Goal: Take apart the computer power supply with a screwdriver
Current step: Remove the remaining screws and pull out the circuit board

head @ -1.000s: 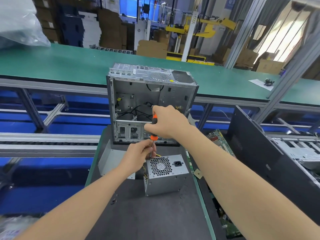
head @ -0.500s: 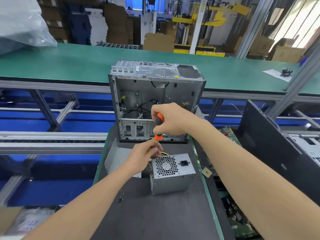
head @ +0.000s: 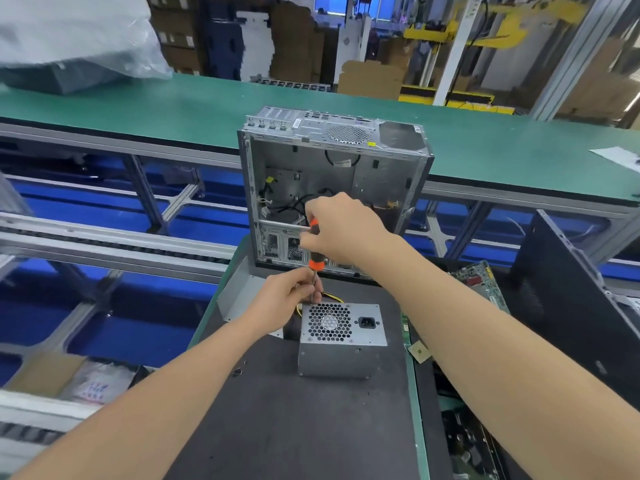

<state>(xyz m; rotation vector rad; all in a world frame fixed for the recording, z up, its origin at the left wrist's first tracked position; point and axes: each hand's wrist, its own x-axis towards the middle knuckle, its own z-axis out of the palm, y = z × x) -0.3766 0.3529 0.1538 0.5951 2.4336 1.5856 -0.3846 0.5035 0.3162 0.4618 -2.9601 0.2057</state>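
Judged early in the job. Found the power supply (head: 341, 341) out of the computer case (head: 332, 168) and standing on the dark mat (head: 294, 427) just in front of it, fan grille up, cover on, no seam opened.

Pinched the shaft of the screwdriver (head: 317, 263) low down with the left hand (head: 287, 294), fingers curled round it above the supply's far left corner. Wrapped the right hand (head: 341, 230) round the orange-and-black handle above, with the tool nearly upright. Could not make out the tip or any screw under it, both hidden behind the left fingers. Took that corner as the step in hand. Reckoned as left to do: the remaining cover screws, the lid, then the parts inside.

Noted small dark bits (head: 236, 372) on the mat left of the supply, possibly screws, too small to tell.

Worked on a mat edged in green, with a bent grey metal plate (head: 239, 289) at its left rear. Saw a clear plastic bag (head: 69, 36) at the left end of a long green bench (head: 173, 102) behind the case, cardboard boxes (head: 370, 79) beyond, and a circuit board (head: 478, 278) and black panel (head: 571, 289) to the right.
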